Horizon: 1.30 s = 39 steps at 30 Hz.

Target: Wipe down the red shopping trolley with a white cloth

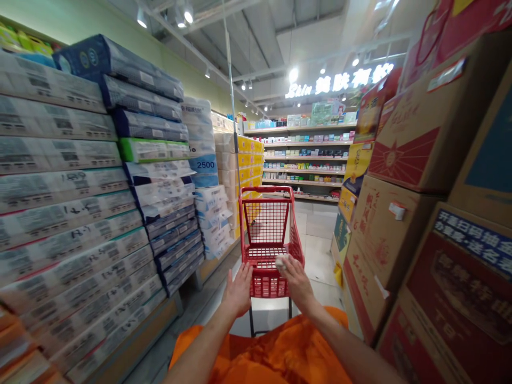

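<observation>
A red shopping cart stands in the aisle straight ahead of me, its basket empty as far as I can see. My left hand rests with spread fingers against the cart's near left edge. My right hand lies on the near right rim and pinches a small white object between its fingers. An orange garment covers my lap below both arms.
Wrapped tissue packs are stacked high along the left. Cardboard boxes tower on the right. A metal pole rises from the cart. Stocked shelves and a lit sign close the far end. Tiled floor runs ahead.
</observation>
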Available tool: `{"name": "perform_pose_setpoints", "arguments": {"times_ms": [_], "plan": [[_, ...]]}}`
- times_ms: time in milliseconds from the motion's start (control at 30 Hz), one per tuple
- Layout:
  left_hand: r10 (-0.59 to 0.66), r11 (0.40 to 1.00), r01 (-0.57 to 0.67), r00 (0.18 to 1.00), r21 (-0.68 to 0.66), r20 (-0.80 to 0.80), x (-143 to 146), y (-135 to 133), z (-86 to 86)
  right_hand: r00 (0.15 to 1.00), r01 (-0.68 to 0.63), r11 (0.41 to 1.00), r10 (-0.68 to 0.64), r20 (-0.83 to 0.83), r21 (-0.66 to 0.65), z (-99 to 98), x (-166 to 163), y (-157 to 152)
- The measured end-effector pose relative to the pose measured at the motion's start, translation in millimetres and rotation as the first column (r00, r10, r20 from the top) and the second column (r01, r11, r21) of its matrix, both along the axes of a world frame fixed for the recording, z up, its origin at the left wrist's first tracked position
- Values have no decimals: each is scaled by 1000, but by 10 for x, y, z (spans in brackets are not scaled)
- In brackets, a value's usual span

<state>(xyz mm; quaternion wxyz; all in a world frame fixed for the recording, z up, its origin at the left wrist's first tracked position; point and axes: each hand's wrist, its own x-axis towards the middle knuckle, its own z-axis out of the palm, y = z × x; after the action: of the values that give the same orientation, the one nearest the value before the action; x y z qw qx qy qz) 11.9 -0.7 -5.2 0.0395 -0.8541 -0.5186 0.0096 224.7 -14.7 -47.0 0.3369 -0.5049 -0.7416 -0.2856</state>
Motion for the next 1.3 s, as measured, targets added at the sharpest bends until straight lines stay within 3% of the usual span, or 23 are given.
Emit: {"name": "perform_pose_setpoints", "arguments": {"times_ms": [67, 133, 267, 333, 400, 500, 567, 600, 633, 667, 700, 767, 833, 867, 933, 1033, 1133, 1300], "plan": [[2, 1000, -2, 1000, -4, 2, 19, -4, -9, 995, 85, 996, -86, -43, -3, 6, 219, -74], [6, 1000, -6, 1000, -4, 3, 43, -12, -17, 994, 77, 997, -76, -75, 10, -9, 189, -98], [-7, 1000, 8, 999, -22, 44, 63, -29, -5, 976, -131, 991, 130, -172, 6, -21, -405, 3], [22, 999, -15, 990, -46, 142, 80, -33, 31, 914, -235, 972, 214, -343, -21, 37, -671, 79], [88, 996, -72, 939, -59, 333, 132, -31, 80, 754, -314, 949, 234, -614, -24, 138, -798, 137], [79, 997, -44, 723, -68, 686, 279, -8, 134, 277, -462, 887, 150, -949, 6, 307, -825, 153], [68, 997, -3, 533, -79, 843, 377, 25, 134, -26, -612, 790, 39, -999, 47, 394, -817, 106], [88, 995, -2, 454, -98, 887, 410, 46, 124, -115, -683, 727, -25, -993, 61, 426, -808, 70], [113, 993, -11, 403, -118, 908, 429, 68, 110, -149, -744, 666, -81, -985, 58, 450, -788, 31], [124, 992, -17, 389, -128, 913, 433, 90, 94, -134, -782, 622, -116, -984, 33, 467, -752, -8], [110, 993, -18, 408, -113, 906, 423, 111, 79, -76, -788, 615, -117, -990, -12, 477, -696, -41], [7, 1000, -7, 507, -4, 862, 383, 144, 51, 154, -680, 723, -18, -988, -119, 471, -526, -80], [-91, 989, -35, 611, 142, 787, 351, 156, 25, 468, -430, 887, 59, -882, -169, 423, -315, -78], [-106, 979, -62, 657, 193, 746, 353, 154, 10, 602, -300, 938, 43, -797, -175, 381, -214, -66], [-119, 966, -61, 755, 250, 645, 406, 128, -28, 778, -126, 971, -32, -628, -205, 268, -57, -35], [-248, 947, 116, 857, 300, 451, 574, 68, -85, 886, -52, 975, -55, -461, -217, 94, 51, -3], [-315, 922, 197, 881, 333, 353, 644, 82, -81, 908, -48, 982, -32, -417, -180, 7, 85, -3], [-377, 899, 253, 863, 358, 336, 158, 312, -3, 924, -110, 984, 49, -379, -142, -12, 165, -5]]}}
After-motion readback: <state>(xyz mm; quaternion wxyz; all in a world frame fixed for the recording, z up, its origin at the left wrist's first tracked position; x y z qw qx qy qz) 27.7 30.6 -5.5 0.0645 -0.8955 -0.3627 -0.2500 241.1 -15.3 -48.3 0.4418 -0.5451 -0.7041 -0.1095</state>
